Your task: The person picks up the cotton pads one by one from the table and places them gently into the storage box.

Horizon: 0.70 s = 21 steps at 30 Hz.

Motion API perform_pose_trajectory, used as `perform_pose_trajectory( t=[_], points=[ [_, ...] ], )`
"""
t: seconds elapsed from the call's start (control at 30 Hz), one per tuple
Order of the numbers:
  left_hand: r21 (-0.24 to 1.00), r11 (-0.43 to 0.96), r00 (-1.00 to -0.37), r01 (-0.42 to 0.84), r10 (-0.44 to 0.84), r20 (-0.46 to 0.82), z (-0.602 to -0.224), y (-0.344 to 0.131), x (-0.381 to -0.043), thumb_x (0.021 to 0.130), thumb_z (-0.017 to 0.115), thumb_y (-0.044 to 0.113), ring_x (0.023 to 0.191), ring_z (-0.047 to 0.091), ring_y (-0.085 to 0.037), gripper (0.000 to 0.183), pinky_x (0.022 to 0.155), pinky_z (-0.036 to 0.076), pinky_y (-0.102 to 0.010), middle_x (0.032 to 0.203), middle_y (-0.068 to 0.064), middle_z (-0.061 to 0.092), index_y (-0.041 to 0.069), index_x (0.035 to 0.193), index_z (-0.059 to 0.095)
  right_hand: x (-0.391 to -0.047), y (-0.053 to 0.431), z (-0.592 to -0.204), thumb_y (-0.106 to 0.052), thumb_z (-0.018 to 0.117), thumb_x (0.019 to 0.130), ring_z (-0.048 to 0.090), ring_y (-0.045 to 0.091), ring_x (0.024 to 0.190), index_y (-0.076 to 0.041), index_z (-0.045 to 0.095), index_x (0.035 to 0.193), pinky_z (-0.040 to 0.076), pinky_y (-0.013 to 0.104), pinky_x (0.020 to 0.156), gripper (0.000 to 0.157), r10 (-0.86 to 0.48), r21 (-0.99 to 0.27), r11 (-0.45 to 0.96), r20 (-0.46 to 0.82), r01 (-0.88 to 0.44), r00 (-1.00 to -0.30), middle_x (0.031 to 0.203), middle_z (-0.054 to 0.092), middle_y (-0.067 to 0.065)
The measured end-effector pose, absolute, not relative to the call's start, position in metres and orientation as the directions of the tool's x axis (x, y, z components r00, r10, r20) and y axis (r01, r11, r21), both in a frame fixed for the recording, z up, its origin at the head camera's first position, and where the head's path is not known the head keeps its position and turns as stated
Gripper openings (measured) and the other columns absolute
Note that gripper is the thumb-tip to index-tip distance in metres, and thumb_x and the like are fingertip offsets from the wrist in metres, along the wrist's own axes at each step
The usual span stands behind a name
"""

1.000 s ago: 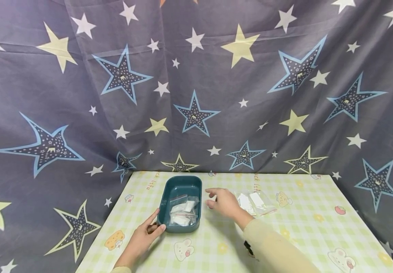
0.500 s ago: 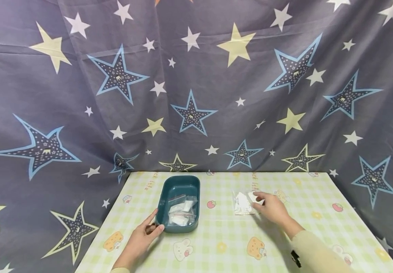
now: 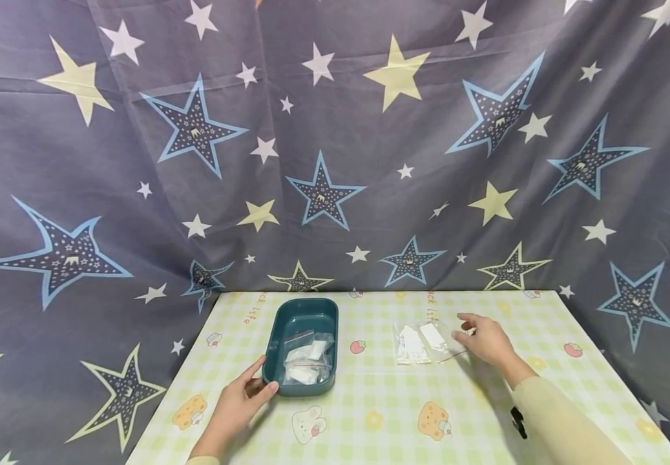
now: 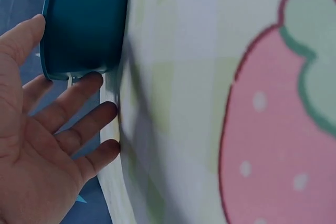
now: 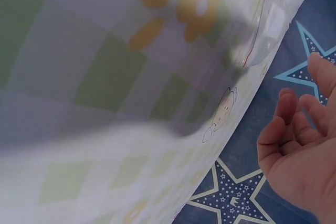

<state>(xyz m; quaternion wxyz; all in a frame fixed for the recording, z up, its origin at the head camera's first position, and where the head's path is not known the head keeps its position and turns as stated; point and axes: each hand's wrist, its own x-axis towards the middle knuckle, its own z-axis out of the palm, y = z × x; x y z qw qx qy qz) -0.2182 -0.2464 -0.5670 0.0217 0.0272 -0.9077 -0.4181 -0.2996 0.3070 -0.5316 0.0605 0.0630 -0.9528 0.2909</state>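
A dark teal box (image 3: 289,326) stands toward the left of the table, holding several clear zip bags (image 3: 314,352) with white contents. My left hand (image 3: 236,403) touches its near left corner, the thumb on the near side and the fingers along the left side. Those fingers are spread and fairly straight in the left wrist view. Further right lie two clear zip bags with white pieces, the left bag (image 3: 411,343) and the right bag (image 3: 433,337), side by side. Just right of them hovers my right hand (image 3: 488,339), fingers loosely bent, holding nothing.
The table (image 3: 381,387) wears a green checked cloth with cartoon prints. A dark star-patterned curtain (image 3: 335,148) hangs behind and around it. Between box and loose bags is a strip of cloth with a strawberry print (image 3: 358,347).
My right hand has moved right from beside the box, over the loose bags, to their right side. The left hand stays at the box. The view has shifted slightly.
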Motion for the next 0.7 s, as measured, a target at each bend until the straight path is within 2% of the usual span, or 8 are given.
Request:
perform_pose_trajectory(
  t=[0.17,0.37,0.53,0.7],
  points=[
    [0.787,0.617,-0.996,0.023,-0.056,0.073,-0.570,-0.245,-0.219,0.097,0.081,0.039,0.115,0.077,-0.033,0.077,0.106,0.058,-0.054,0.124,-0.016,0.079,0.015,0.163,0.048,-0.306,0.307,-0.532,-0.030,0.073,0.101,0.074,0.040,0.103,0.004,0.059,0.148,0.059,0.058,0.089,0.059,-0.099,-0.555,0.821,0.085,-0.130,-0.991,0.122,0.075,0.026],
    [0.793,0.606,-0.995,0.061,-0.026,0.096,-0.570,-0.243,-0.222,0.096,0.082,0.038,0.114,0.077,-0.035,0.077,0.106,0.057,-0.056,0.130,-0.017,0.076,0.013,0.161,0.050,-0.313,0.303,-0.542,-0.027,0.076,0.098,0.071,0.045,0.110,0.005,0.056,0.150,0.056,0.062,0.097,0.064,-0.110,-0.558,0.822,0.039,-0.113,-0.993,0.123,0.073,0.028],
    [0.785,0.618,-0.997,0.037,-0.026,0.068,-0.568,-0.241,-0.222,0.096,0.082,0.038,0.112,0.078,-0.034,0.076,0.103,0.058,-0.057,0.131,-0.017,0.076,0.014,0.160,0.051,-0.317,0.297,-0.545,-0.028,0.076,0.097,0.070,0.046,0.115,0.003,0.055,0.152,0.056,0.062,0.097,0.066,-0.100,-0.536,0.839,0.007,-0.088,-0.995,0.127,0.072,0.028],
    [0.791,0.611,-0.999,-0.013,-0.038,0.013,-0.565,-0.241,-0.222,0.096,0.081,0.041,0.116,0.075,-0.039,0.077,0.103,0.058,-0.057,0.132,-0.019,0.074,0.015,0.162,0.050,-0.319,0.290,-0.543,-0.030,0.077,0.097,0.070,0.044,0.115,0.004,0.051,0.154,0.056,0.061,0.098,0.072,-0.074,-0.507,0.861,-0.038,-0.045,-0.997,0.129,0.071,0.027]
  ],
)
